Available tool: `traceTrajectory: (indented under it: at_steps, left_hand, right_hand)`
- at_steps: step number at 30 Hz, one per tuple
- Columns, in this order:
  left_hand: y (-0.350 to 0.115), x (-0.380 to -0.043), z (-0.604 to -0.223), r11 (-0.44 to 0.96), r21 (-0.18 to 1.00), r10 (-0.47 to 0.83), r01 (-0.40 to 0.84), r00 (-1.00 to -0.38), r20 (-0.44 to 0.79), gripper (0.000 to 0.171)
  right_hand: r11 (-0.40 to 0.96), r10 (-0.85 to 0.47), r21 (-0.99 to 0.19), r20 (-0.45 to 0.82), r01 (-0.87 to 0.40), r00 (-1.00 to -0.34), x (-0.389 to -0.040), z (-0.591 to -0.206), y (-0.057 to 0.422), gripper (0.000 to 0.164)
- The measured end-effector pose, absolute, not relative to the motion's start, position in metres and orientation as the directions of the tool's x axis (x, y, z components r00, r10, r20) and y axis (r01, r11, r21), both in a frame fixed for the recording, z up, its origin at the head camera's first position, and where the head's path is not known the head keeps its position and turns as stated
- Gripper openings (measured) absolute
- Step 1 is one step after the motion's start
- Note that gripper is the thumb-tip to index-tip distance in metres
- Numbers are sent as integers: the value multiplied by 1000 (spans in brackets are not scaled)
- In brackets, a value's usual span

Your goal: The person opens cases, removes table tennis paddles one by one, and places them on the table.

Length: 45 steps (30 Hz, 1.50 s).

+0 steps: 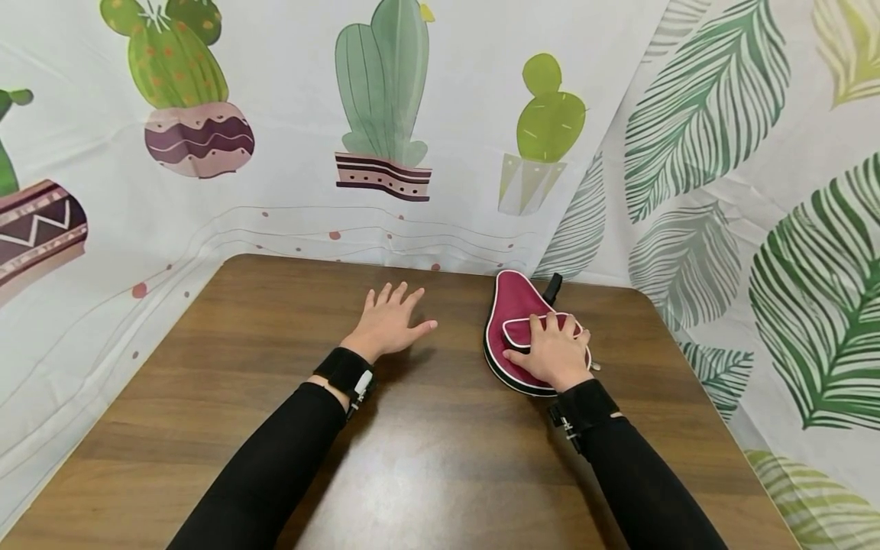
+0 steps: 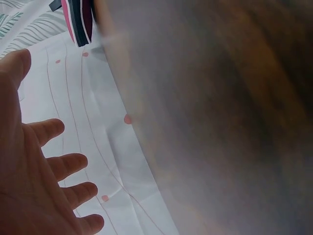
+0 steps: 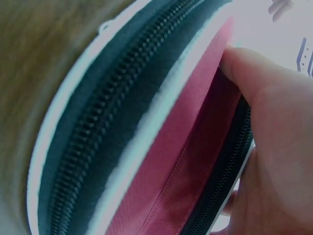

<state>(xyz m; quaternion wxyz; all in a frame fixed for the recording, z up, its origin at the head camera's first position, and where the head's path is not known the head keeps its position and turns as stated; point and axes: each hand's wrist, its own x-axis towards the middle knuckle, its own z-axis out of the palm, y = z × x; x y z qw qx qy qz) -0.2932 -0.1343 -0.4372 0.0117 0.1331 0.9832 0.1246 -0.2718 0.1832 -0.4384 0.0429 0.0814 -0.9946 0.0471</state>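
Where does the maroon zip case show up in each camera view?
Head: maroon case right of centre on the table, under the right hand.
Left wrist: only its edge, top left.
Right wrist: fills the frame.
Shared landmark: the case's white piping.

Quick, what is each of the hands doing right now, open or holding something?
Left hand: open, fingers spread flat on the wooden table, holding nothing.
Right hand: rests on the red paddle case, fingers curled at its edge; a true grip cannot be told.
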Motion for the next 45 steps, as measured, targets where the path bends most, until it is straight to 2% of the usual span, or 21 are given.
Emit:
traceTrajectory:
  at_steps: [27,37,45]
  left_hand:
    - [-139,-293,-439,941,214,266,261,-964,7,75]
    - [-129,-292,-442,932,225,289,284,-957,10,75]
    - [-124,-291,-438,922,229,317,313,-948,21,75]
  right_hand:
    - [944,-323,-35,88,-327,-942,-260,-435,161,95]
    - [929,-364,-48,49,-366,-930,-259,-433,161,93]
    - [902,-421,-69,67,-425,-904,-256,-431,156,90]
